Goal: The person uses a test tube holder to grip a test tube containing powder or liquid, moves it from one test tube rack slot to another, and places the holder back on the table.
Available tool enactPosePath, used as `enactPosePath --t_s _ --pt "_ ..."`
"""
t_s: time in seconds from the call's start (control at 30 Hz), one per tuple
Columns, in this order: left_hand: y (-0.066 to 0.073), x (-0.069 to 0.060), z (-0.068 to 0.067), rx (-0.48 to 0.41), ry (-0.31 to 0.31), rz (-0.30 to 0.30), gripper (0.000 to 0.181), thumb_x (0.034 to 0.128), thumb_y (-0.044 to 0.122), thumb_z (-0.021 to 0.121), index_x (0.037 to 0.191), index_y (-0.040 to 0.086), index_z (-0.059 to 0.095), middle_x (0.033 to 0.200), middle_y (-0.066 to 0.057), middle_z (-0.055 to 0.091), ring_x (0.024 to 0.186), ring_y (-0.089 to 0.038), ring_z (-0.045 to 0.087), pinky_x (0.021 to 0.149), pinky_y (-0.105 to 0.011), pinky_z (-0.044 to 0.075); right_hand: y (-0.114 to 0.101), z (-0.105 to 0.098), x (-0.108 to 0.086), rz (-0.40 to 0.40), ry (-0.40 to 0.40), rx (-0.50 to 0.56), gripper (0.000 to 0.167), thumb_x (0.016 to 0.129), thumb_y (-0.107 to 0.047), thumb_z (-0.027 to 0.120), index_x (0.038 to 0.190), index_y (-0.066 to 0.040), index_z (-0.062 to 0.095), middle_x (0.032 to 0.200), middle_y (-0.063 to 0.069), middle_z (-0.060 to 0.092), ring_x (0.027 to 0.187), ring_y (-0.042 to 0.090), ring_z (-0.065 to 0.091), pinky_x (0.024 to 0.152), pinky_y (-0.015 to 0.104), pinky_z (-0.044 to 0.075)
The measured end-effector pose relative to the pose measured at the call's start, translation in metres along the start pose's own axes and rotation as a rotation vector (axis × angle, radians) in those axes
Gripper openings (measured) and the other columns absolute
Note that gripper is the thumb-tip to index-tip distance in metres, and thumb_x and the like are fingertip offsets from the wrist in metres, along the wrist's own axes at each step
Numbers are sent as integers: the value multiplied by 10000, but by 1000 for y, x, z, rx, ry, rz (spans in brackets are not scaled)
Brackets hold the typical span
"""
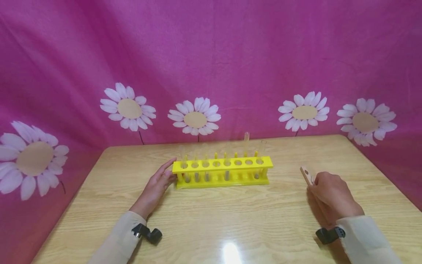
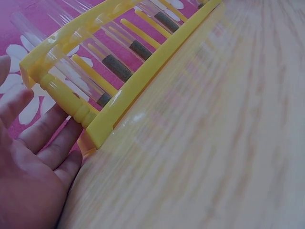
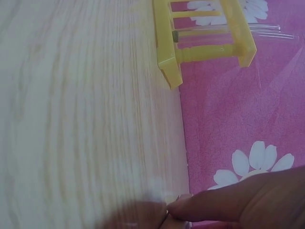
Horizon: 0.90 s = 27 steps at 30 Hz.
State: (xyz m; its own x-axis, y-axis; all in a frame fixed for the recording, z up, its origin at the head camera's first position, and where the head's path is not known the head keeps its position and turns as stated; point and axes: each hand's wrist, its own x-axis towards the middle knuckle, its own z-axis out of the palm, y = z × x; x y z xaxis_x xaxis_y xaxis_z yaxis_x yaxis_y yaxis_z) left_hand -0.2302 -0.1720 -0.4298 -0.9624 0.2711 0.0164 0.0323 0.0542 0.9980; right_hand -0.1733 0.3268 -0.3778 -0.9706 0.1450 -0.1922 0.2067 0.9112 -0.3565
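Observation:
A yellow test tube rack (image 1: 221, 169) stands on the table, holding several clear test tubes. Dark grey-brown material fills the bottoms of several tubes (image 2: 116, 67). One tube (image 1: 246, 142) rises higher than the others, towards the back right of the rack. My left hand (image 1: 157, 185) is at the rack's left end; in the left wrist view its extended fingers (image 2: 59, 143) rest against the end post. To the right of the rack, my right hand (image 1: 333, 192) grips a wooden test tube holder (image 1: 306, 175) low over the table. The fingers under that hand are mostly hidden.
The wooden table (image 1: 237, 216) has a bright glare spot near its front. A magenta cloth (image 1: 247, 66) with white daisies hangs behind and along the sides. Yellow pegs (image 1: 225, 155) line the rack's back. Black wrist cameras (image 1: 329, 235) are strapped over light sleeves.

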Motion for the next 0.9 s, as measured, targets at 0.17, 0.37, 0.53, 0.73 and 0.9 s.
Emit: enactPosePath --t_s 0.17,0.37,0.53,0.73,0.9 --pt "-1 -2 2 -51 -21 -3 516 1024 437 407 1509 280 322 1524 -78 329 1352 -317 390 1170 -497 183 1 2 1 -5 -8 3 197 852 -158 634 847 36 601 710 100 511 655 245 476 534 310 375" --pt "0 -1 0 -74 -28 29 512 1034 407 394 1513 244 317 1486 -135 372 1345 -318 389 1175 -474 184 0 3 4 -15 -20 12 266 861 -214 682 865 35 589 713 96 513 659 241 483 549 312 391" --pt "-1 -2 -3 -91 -34 63 491 1059 341 333 1523 185 292 1355 -254 492 1330 -327 397 1173 -455 201 -1 2 2 -8 -32 35 427 871 -312 686 987 78 555 771 127 547 679 255 498 544 326 418" --pt "9 -5 -5 -47 -37 108 528 1051 372 347 1529 169 251 1392 -251 448 1357 -350 348 1180 -501 142 -11 -1 -2 -51 114 -60 742 860 -428 682 1234 160 426 1014 348 513 851 441 534 667 542 488" --pt "28 -6 -4 129 -2 110 531 1034 411 380 1523 242 261 1468 -149 400 1386 -324 312 1164 -570 125 -31 -7 -10 -97 189 -44 796 850 -455 694 1301 130 398 1127 386 437 963 509 472 750 635 442"
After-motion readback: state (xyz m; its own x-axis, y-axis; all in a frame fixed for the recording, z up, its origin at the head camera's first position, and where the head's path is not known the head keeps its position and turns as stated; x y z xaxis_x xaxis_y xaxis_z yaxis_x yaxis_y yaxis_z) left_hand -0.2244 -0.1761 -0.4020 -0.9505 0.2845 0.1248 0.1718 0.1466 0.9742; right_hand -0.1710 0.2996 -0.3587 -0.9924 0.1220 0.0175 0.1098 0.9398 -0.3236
